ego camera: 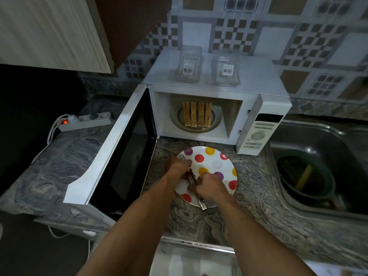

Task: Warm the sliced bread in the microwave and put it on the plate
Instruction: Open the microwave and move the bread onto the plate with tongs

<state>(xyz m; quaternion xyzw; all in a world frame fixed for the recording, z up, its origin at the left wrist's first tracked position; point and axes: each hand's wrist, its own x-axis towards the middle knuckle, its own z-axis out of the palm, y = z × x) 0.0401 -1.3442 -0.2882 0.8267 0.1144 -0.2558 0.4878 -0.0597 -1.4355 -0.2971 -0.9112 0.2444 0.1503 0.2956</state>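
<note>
Several bread slices (pixel 197 114) stand upright side by side on the turntable inside the white microwave (pixel 264 104). Its door (pixel 111 152) hangs wide open to the left. In front of it a white plate with coloured dots (pixel 216 158) lies on the counter. Both hands are over the plate's left part. My left hand (pixel 178 166) and my right hand (pixel 209 189) both grip metal tongs (pixel 201 203), whose end sticks out below my right hand. The tongs' tips are hidden between the hands.
Two clear glass containers (pixel 189 66) with barcode labels sit on the microwave's top. A steel sink (pixel 318 156) with a dark pot in it lies to the right. A power strip (pixel 83 120) with a lit red switch rests on the left counter.
</note>
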